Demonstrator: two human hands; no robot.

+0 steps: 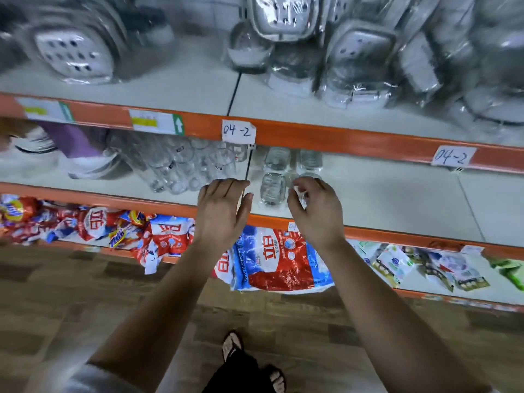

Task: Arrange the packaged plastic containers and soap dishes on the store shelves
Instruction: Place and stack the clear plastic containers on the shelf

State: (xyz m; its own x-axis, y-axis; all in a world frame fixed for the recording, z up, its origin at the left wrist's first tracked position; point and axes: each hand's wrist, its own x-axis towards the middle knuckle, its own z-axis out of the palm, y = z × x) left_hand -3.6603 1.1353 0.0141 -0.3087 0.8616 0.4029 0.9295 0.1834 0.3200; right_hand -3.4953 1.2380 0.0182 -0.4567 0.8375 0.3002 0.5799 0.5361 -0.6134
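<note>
While pinching a clear container (302, 194) just right of the soap dish (272, 188) with right hand (314, 211), steady the dish with spread left hand (224, 208) opposite.

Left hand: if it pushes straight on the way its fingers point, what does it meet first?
Probably the cluster of clear cups on the middle shelf. The left hand points into the cluster's right end, just left of the shelf seam. Depth is unclear.

Four small clear plastic containers (273, 188) sit in two rows on the middle shelf (397, 199), just right of its seam. The near-right container (308, 176) is pinched by the right hand (316, 214). Wrapped grey soap dishes (360, 61) lie piled on the top shelf (170, 89).
</note>
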